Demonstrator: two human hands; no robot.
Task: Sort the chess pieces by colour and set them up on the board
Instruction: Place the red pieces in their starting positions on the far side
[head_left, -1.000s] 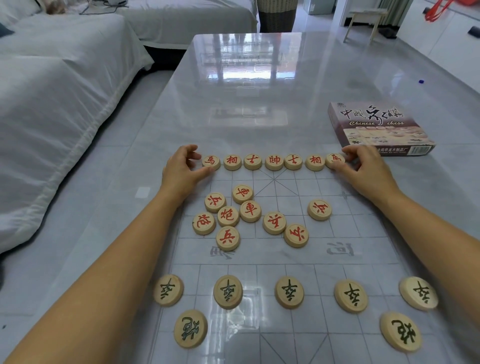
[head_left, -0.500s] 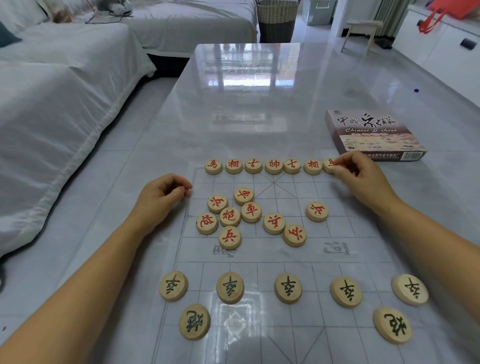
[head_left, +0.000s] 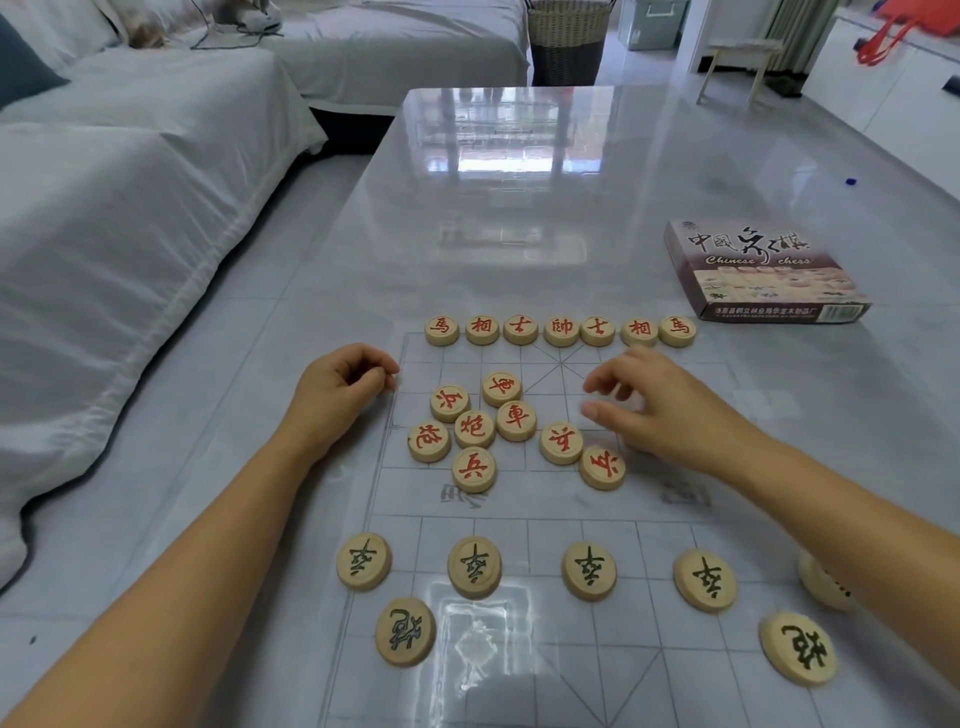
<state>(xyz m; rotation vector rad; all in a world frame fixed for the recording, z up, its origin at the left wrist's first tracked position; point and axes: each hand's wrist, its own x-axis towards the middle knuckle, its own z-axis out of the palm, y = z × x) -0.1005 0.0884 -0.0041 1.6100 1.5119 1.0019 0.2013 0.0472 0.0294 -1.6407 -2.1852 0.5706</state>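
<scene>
Open board squares (head_left: 566, 387) between back row (head_left: 561, 330) at 12 o'clock and red cluster (head_left: 475, 428) at 9. Right hand (head_left: 670, 410) blocks 3 o'clock. River band (head_left: 545, 499) clear; black pieces (head_left: 588, 570) line 6 o'clock. Box (head_left: 763, 273) sits at 2.

A home living room: a cloth-covered sofa (head_left: 156, 208), woven basket (head_left: 566, 41) and glossy table (head_left: 519, 208).

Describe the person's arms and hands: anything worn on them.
Both forearms are bare as far as the frame shows; no sleeves come into view. The left hand and right hand wear no gloves, and no watch, bracelet or ring is visible. The right hand's fingers are motion-blurred.
</scene>
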